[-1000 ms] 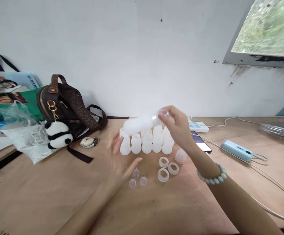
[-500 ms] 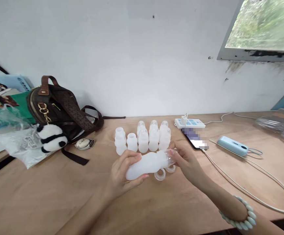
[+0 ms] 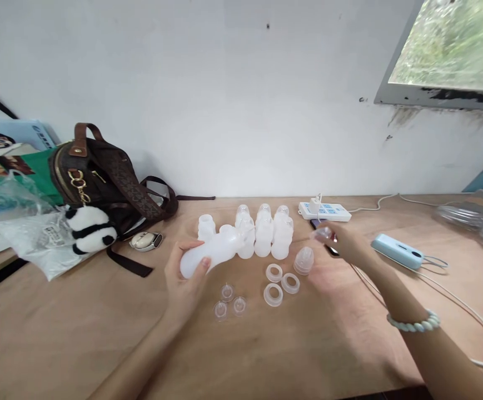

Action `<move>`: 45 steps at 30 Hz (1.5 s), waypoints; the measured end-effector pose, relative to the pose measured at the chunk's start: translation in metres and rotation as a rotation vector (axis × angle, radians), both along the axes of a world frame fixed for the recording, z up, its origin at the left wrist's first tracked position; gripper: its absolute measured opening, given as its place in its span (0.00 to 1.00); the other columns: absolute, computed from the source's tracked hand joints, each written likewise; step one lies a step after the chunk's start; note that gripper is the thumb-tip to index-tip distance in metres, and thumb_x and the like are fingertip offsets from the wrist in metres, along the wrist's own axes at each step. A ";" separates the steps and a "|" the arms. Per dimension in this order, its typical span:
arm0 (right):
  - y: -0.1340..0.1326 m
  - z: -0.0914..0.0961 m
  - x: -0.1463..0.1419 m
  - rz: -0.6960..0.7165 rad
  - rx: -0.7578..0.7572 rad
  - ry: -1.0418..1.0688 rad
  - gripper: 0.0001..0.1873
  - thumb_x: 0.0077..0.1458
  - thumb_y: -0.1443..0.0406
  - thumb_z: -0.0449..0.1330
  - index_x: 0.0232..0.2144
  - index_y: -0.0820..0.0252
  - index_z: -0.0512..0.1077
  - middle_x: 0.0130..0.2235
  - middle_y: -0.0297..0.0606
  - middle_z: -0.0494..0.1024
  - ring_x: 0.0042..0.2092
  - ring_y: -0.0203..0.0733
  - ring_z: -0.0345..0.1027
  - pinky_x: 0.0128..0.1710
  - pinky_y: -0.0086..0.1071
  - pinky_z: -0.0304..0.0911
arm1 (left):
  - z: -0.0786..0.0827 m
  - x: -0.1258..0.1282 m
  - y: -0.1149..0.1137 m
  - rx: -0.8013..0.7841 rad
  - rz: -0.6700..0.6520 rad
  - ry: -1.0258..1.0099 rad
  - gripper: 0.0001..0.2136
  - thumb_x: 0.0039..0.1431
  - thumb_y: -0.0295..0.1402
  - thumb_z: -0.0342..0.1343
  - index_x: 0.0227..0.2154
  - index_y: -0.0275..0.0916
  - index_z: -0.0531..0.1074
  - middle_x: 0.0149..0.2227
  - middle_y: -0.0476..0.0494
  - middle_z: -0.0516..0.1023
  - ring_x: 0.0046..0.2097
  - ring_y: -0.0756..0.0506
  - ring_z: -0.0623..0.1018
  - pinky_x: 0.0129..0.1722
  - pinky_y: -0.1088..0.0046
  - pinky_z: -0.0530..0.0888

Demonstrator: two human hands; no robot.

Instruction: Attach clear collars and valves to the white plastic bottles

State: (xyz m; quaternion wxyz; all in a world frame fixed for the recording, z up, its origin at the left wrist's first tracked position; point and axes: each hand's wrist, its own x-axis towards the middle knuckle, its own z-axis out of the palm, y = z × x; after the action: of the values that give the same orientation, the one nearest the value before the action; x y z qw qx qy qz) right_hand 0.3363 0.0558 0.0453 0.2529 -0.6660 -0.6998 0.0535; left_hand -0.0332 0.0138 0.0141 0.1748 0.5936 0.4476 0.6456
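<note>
My left hand is wrapped round the lower part of a frosted white baby bottle, which leans with its top up and to the right. Raised on the right, my right hand has its fingers closed on a clear dome cap, smeared by motion. Below it another dome cap stands on the table beside three white rings. Nearer my left forearm lie three clear nipples. Behind the held bottle stand several capped bottles and open ones.
At left, a brown backpack with a panda plush rests beside plastic bags and a watch. To the right are a power strip, a phone, a blue power bank and a looping white cable.
My right hand has pulled away from the bottle's top, up and to the right, taking the clear cap. My left hand has moved left and up with the bottle, uncovering the nipples and rings.
</note>
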 end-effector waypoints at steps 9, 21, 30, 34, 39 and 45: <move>-0.003 -0.008 -0.001 0.117 -0.113 -0.077 0.15 0.54 0.64 0.57 0.45 0.55 0.75 0.28 0.36 0.76 0.28 0.42 0.69 0.25 0.31 0.58 | 0.003 0.014 -0.009 -0.006 -0.040 0.162 0.09 0.56 0.39 0.57 0.37 0.40 0.69 0.33 0.49 0.74 0.32 0.47 0.74 0.29 0.74 0.71; -0.053 -0.017 -0.121 0.599 -0.414 0.947 0.22 0.60 0.46 0.54 0.41 0.58 0.65 0.25 0.34 0.76 0.23 0.36 0.67 0.24 0.30 0.60 | -0.017 0.023 -0.010 0.411 -0.210 0.572 0.14 0.63 0.33 0.58 0.49 0.41 0.64 0.47 0.38 0.71 0.48 0.42 0.75 0.45 0.65 0.75; -0.054 -0.043 -0.129 0.510 -0.426 1.158 0.19 0.58 0.49 0.59 0.31 0.58 0.64 0.21 0.26 0.67 0.22 0.31 0.57 0.21 0.25 0.51 | -0.019 0.021 -0.017 0.401 -0.250 0.630 0.13 0.65 0.38 0.54 0.49 0.41 0.63 0.45 0.38 0.71 0.43 0.44 0.75 0.36 0.70 0.77; -0.056 -0.048 -0.126 0.613 -0.223 0.886 0.14 0.61 0.53 0.58 0.37 0.57 0.65 0.28 0.32 0.71 0.28 0.35 0.65 0.26 0.27 0.61 | -0.016 0.021 -0.017 0.092 -0.297 0.382 0.10 0.64 0.38 0.55 0.44 0.42 0.65 0.39 0.45 0.72 0.37 0.46 0.74 0.33 0.72 0.73; -0.058 -0.050 -0.123 0.839 0.220 0.361 0.19 0.63 0.67 0.56 0.55 0.48 0.60 0.56 0.43 0.65 0.55 0.46 0.64 0.48 0.40 0.67 | -0.012 0.023 -0.014 -0.284 -0.292 0.040 0.11 0.65 0.39 0.47 0.32 0.38 0.68 0.26 0.51 0.67 0.26 0.50 0.65 0.24 0.76 0.64; -0.058 -0.051 -0.121 0.673 0.145 0.484 0.36 0.61 0.53 0.59 0.64 0.50 0.47 0.57 0.48 0.66 0.56 0.51 0.64 0.52 0.46 0.66 | -0.016 0.023 -0.018 -0.128 -0.290 0.169 0.06 0.64 0.35 0.52 0.41 0.41 0.67 0.37 0.48 0.73 0.36 0.48 0.74 0.34 0.75 0.71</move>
State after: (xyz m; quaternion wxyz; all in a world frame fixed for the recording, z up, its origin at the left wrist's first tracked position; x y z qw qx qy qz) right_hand 0.2157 -0.0026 -0.0058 0.4247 -0.3487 -0.8006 0.2387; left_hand -0.0103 -0.0040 -0.0016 0.2653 0.6916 0.4106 0.5317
